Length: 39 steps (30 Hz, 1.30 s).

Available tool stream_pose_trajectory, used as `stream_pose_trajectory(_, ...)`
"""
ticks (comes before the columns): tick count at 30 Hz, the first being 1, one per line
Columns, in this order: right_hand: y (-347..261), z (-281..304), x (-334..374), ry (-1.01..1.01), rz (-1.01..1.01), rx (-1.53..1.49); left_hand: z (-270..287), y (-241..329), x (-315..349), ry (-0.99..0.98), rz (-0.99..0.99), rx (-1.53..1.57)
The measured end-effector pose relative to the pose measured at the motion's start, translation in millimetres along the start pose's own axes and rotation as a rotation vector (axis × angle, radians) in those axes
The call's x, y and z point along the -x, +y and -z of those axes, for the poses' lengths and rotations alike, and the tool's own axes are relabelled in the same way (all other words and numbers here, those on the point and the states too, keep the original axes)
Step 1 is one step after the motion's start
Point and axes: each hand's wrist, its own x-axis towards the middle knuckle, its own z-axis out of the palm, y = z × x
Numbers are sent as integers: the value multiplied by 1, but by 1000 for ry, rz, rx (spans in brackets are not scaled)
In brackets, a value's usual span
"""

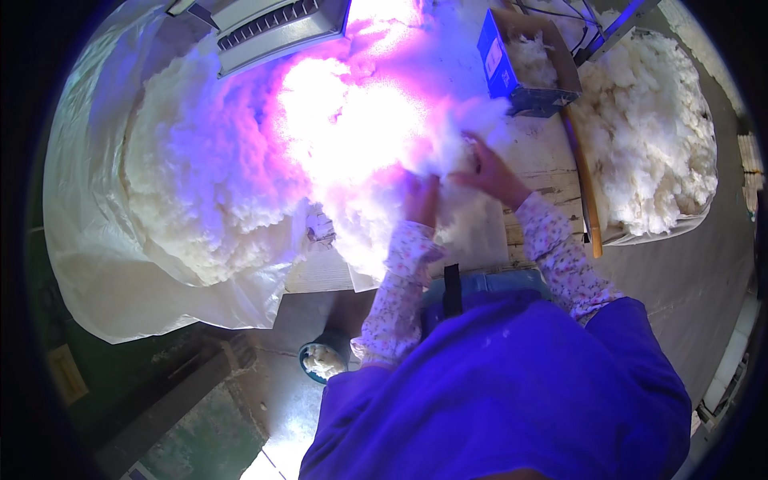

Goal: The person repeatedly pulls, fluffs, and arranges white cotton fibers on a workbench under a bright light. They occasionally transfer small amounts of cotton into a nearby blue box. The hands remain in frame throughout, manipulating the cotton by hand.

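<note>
In front of me spreads a heap of loose white fluffy fibre point(364, 216), like raw cotton, with glare over much of it. My left hand point(422, 198) reaches into the near right side of this heap; its fingertips are lost in the glare and fluff. Close by on its right, my right hand point(494, 174) has its fingers curled around a tuft of the fibre point(466, 148). Wisps hang between and beyond the two hands. Both wrists stay just above the worktable point(552, 210).
A lamp housing point(276, 36) overhangs the far left. A cardboard box point(560, 80) with fibre stands at the far right, beside a wooden stick point(588, 192). Fibre fills a bag point(652, 136) on the right and a plastic sheet point(104, 272) on the left. Below is a bucket point(334, 346).
</note>
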Motion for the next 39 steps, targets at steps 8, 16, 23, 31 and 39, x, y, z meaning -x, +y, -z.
stream_pose_trajectory(8,38,45,-11,162,-274,588,35,52,18,72,46,71)
stream_pose_trajectory(16,-8,15,-57,146,233,638,62,16,-7,136,-41,-579)
stream_pose_trajectory(23,1,-61,-126,-139,112,532,18,-14,31,-114,-72,-629)
stream_pose_trajectory(31,35,-129,-131,-406,-319,622,24,-7,30,-141,-71,-603)
stream_pose_trajectory(39,60,-52,-90,89,-358,179,68,22,-7,232,215,-77)
